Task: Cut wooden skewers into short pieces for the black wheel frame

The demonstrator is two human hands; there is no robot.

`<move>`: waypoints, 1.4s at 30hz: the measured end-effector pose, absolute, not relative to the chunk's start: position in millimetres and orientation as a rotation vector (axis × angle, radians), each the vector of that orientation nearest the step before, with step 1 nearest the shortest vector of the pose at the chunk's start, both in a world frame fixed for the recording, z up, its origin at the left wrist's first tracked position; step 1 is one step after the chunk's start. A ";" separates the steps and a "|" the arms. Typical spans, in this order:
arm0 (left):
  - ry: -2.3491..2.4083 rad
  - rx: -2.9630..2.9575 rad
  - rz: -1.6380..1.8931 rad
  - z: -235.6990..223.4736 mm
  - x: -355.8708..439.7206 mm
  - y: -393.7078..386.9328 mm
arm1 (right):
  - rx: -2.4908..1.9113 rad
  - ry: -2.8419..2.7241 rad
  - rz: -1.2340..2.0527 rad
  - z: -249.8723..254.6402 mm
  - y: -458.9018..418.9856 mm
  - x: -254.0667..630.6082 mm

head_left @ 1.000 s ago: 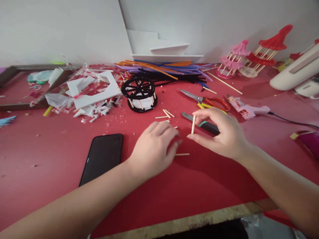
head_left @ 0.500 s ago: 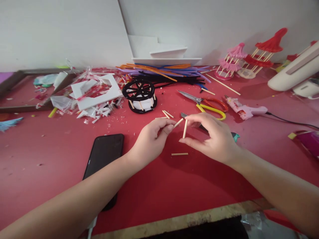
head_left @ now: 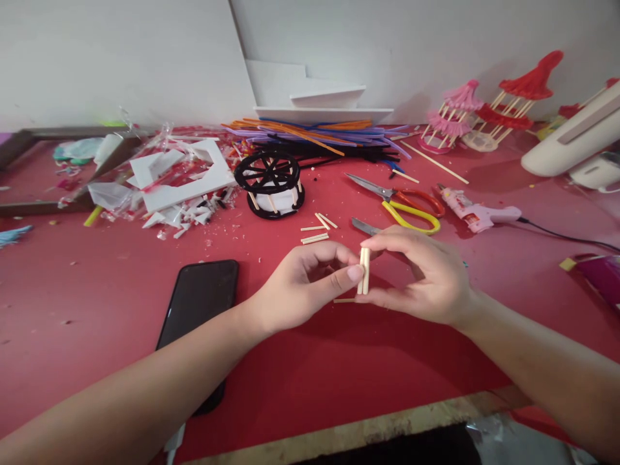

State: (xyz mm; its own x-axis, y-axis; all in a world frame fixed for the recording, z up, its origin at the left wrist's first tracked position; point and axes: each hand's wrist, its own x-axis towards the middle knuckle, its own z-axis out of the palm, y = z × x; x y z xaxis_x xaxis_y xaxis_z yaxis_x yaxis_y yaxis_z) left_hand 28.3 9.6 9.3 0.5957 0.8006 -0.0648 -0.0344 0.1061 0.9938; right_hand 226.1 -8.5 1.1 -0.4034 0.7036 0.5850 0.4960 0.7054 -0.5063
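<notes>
Two short wooden sticks stand upright side by side between my hands. My left hand pinches them from the left, its thumb lying across the nearer stick. With fingertip above and thumb below, my right hand grips the sticks at their ends. Another short stick lies on the red table just under the hands, partly covered. Beyond my left hand are several more cut sticks. A blade pokes out from behind my right hand; the rest of it is hidden.
A black pipe-cleaner wheel frame stands ahead, with scissors and a pink glue gun to its right. A phone lies left. Foam scraps, pipe cleaners and small pink and red models line the back.
My left hand has moved right and brought its stick upright against the one in my right hand. More sticks on the table now show beyond the left hand.
</notes>
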 end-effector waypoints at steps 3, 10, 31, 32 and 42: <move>0.716 1.179 0.712 7.9 28.8 9.3 | -0.881 -2.095 0.353 1.2 -7.9 225.2; 0.748 1.056 0.700 5.4 28.7 9.3 | -0.863 -2.110 0.284 1.9 -6.5 223.7; 0.701 0.989 0.694 9.4 30.7 5.6 | -0.765 -2.114 0.296 0.8 -7.9 226.5; 0.699 0.993 0.699 9.6 30.9 5.5 | -0.759 -2.114 0.303 0.8 -7.9 226.6; 0.683 0.978 0.710 7.4 31.0 7.1 | -0.731 -2.106 0.320 -1.8 -7.2 226.2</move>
State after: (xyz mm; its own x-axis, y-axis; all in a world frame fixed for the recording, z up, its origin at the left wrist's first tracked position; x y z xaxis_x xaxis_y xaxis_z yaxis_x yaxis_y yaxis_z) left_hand 31.0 7.1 7.4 0.5874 0.7869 -0.1891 -0.2194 0.3798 0.8987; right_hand 226.2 -7.2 -1.8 -0.4577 0.6051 0.6514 0.3843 0.7953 -0.4688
